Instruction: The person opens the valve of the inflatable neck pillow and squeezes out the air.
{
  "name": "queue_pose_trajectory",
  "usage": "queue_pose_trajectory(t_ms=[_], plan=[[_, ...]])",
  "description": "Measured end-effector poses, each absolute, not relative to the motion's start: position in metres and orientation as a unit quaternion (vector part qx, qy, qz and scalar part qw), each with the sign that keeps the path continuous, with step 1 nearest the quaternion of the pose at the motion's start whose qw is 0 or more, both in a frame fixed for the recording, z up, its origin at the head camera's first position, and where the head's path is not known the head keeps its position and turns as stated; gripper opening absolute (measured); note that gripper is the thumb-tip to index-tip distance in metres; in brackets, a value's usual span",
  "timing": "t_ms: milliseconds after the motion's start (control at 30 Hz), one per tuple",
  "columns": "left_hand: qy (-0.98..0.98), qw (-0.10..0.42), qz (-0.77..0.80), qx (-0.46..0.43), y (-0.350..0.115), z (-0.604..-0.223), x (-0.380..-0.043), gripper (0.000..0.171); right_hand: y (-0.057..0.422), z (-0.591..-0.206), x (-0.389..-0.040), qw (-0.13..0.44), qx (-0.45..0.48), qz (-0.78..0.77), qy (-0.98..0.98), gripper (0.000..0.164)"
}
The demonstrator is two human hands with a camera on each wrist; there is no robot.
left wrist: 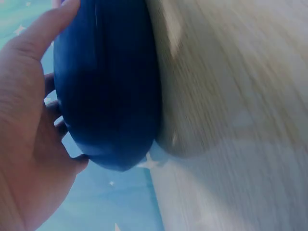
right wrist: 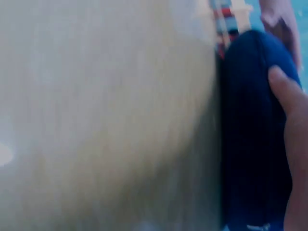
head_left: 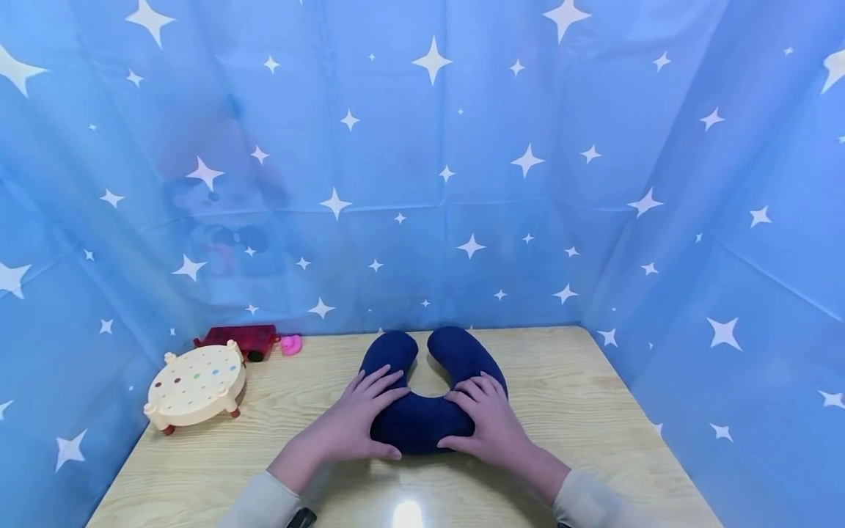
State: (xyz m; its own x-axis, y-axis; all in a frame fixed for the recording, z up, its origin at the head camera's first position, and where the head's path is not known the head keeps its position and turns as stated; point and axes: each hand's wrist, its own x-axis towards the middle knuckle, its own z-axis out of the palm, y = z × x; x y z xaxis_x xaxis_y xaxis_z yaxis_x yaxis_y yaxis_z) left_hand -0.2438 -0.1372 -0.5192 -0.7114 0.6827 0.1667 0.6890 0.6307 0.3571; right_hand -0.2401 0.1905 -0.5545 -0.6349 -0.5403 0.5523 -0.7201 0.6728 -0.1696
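Note:
A dark navy U-shaped neck pillow (head_left: 422,425) lies on the wooden table, its two ends pointing away from me. My left hand (head_left: 359,422) grips the left bend, fingers spread over the top and thumb along the near edge. On the opposite bend, my right hand (head_left: 491,422) holds the pillow the same way. In the left wrist view the thumb and fingers lie on either side of the pillow (left wrist: 108,86). The right wrist view is blurred; there the thumb presses the side of the pillow (right wrist: 252,130), and most of the fingers are hidden.
At the back left, a cream round toy stool (head_left: 194,385) with colored dots leans tilted on its legs. Behind it are a red toy vehicle (head_left: 254,339) and a small pink duck (head_left: 291,345). A blue star-printed curtain (head_left: 396,169) encloses the table's back and sides.

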Motion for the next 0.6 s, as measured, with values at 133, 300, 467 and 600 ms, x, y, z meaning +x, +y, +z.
queue_pose_trajectory(t_ms=[133, 300, 467, 600], plan=[[-0.903, 0.029, -0.177, -0.392, -0.128, -0.515, -0.241, 0.098, 0.171, -0.559, -0.227, 0.249, 0.305, 0.182, -0.901, 0.073], [-0.899, 0.070, -0.132, -0.412, -0.118, -0.518, -0.249, 0.096, 0.157, -0.560, -0.218, 0.247, 0.278, 0.183, -0.910, 0.075], [-0.901, 0.071, -0.100, -0.415, -0.114, -0.520, -0.258, 0.087, 0.157, -0.554, -0.216, 0.227, 0.301, 0.212, -0.902, 0.072], [-0.903, 0.071, -0.100, -0.411, -0.114, -0.523, -0.264, 0.082, 0.168, -0.548, -0.213, 0.230, 0.324, 0.251, -0.883, 0.066]])
